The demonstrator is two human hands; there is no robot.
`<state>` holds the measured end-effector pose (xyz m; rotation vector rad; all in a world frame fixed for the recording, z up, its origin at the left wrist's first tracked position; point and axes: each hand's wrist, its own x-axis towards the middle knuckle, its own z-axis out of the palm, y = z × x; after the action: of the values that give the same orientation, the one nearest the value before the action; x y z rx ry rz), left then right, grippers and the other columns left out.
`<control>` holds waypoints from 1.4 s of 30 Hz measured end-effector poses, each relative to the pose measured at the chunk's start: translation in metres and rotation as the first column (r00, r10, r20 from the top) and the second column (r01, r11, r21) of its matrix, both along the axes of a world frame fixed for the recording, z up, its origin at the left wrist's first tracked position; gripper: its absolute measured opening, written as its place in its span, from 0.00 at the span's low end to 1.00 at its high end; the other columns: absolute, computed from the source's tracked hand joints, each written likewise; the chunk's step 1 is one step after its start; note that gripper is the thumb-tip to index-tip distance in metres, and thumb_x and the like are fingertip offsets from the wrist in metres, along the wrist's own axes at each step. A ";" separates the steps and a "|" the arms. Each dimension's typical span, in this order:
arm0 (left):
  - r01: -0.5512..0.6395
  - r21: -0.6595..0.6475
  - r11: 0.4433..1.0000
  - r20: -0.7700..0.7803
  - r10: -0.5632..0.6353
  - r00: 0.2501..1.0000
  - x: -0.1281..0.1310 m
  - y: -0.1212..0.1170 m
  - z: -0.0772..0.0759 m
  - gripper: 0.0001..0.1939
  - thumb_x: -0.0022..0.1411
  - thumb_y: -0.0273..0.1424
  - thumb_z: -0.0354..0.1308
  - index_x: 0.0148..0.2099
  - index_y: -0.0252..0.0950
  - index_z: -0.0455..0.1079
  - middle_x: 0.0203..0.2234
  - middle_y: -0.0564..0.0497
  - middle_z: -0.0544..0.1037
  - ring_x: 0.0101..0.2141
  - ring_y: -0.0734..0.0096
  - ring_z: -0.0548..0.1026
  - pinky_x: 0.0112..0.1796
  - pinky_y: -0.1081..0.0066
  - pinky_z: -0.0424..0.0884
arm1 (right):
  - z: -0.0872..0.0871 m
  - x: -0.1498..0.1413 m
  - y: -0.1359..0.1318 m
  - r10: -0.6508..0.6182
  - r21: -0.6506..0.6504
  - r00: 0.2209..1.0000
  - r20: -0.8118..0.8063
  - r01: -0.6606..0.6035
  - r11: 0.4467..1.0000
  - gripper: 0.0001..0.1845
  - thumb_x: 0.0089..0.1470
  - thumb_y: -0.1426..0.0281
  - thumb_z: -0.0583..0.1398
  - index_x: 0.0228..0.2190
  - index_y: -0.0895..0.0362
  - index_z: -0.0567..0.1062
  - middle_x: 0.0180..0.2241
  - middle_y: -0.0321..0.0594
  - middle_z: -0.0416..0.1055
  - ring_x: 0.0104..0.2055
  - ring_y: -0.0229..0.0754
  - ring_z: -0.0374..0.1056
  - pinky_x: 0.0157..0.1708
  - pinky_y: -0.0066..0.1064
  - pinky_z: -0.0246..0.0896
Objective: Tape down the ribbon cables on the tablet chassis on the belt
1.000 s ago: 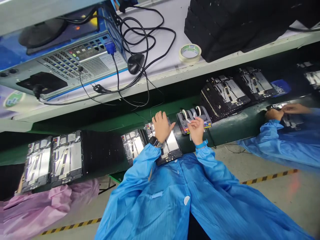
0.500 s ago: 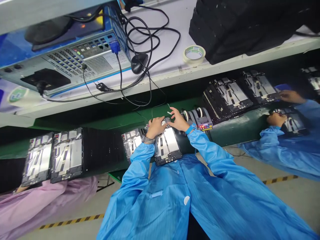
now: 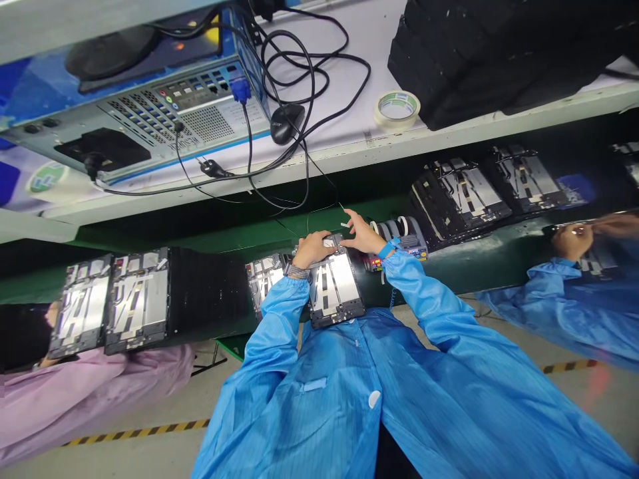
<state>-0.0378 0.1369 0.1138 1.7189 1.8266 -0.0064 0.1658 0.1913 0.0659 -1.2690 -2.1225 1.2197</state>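
An opened tablet [image 3: 333, 287] with a silvery inner plate lies on the green belt [image 3: 464, 263] right in front of me. My left hand [image 3: 312, 247] rests with curled fingers on the tablet's far edge. My right hand [image 3: 363, 235] is at the far right corner, thumb and forefinger pinching a small white strip of tape [image 3: 344, 225]. A grey tape dispenser [image 3: 403, 234] with white rolls stands just right of that hand. A second opened tablet [image 3: 264, 279] lies to the left.
Two opened tablets [image 3: 112, 303] and a black pad [image 3: 207, 289] lie at left near a person's pink sleeve [image 3: 90, 392]. More tablets [image 3: 494, 183] lie at right, where a blue-sleeved co-worker [image 3: 574, 293] works. The shelf above carries a computer case [image 3: 150, 113], cables, a mouse [image 3: 287, 123], a tape roll [image 3: 397, 108].
My right hand left the tape dispenser and came to the tablet's far corner with a tape strip. My left hand slid from the tablet's middle to its far edge.
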 end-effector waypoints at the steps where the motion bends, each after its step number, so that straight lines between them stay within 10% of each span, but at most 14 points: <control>1: -0.007 -0.008 1.000 0.004 0.007 1.000 0.000 0.001 0.001 0.30 0.61 0.47 0.63 0.64 0.46 0.69 0.58 0.47 0.77 0.58 0.49 0.72 0.60 0.53 0.59 | 0.004 0.000 -0.001 0.013 0.035 1.000 0.019 -0.013 0.999 0.59 0.48 0.66 0.71 0.71 0.48 0.46 0.54 0.47 0.62 0.48 0.49 0.69 0.49 0.45 0.70; 12: -0.039 -0.036 0.999 0.021 0.040 0.999 0.000 0.003 0.006 0.30 0.60 0.49 0.63 0.62 0.46 0.71 0.57 0.48 0.78 0.57 0.49 0.74 0.60 0.55 0.61 | 0.040 -0.011 0.001 0.127 0.244 0.952 0.278 -0.197 0.950 0.62 0.45 0.70 0.74 0.71 0.50 0.48 0.54 0.51 0.67 0.57 0.61 0.65 0.49 0.46 0.67; 18: -0.048 -0.045 0.998 0.012 0.049 0.999 -0.002 0.005 0.004 0.28 0.59 0.48 0.64 0.59 0.48 0.72 0.56 0.49 0.79 0.56 0.49 0.74 0.60 0.52 0.60 | 0.046 0.005 0.004 0.154 0.089 0.983 0.099 -0.163 0.983 0.40 0.55 0.76 0.64 0.66 0.53 0.59 0.34 0.36 0.75 0.36 0.42 0.71 0.41 0.32 0.64; 26: -0.052 -0.032 0.998 0.022 0.052 0.998 -0.004 0.005 0.000 0.31 0.58 0.53 0.64 0.60 0.47 0.72 0.54 0.47 0.79 0.55 0.48 0.75 0.59 0.52 0.59 | 0.038 -0.024 0.004 0.356 -0.046 0.931 0.084 -0.353 0.934 0.41 0.52 0.76 0.67 0.64 0.56 0.60 0.27 0.29 0.73 0.30 0.38 0.70 0.35 0.26 0.61; 42: -0.026 -0.002 1.000 0.019 0.026 0.999 -0.004 0.006 -0.003 0.33 0.57 0.54 0.65 0.61 0.48 0.72 0.54 0.47 0.79 0.56 0.49 0.74 0.59 0.52 0.61 | 0.039 -0.040 0.003 0.144 0.153 0.892 0.428 -0.228 0.961 0.55 0.40 0.69 0.77 0.65 0.51 0.61 0.49 0.51 0.75 0.48 0.58 0.75 0.44 0.39 0.65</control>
<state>-0.0423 0.1425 0.1106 1.6878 1.8345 0.0187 0.1261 0.1944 0.1045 -1.3487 -2.6487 0.8247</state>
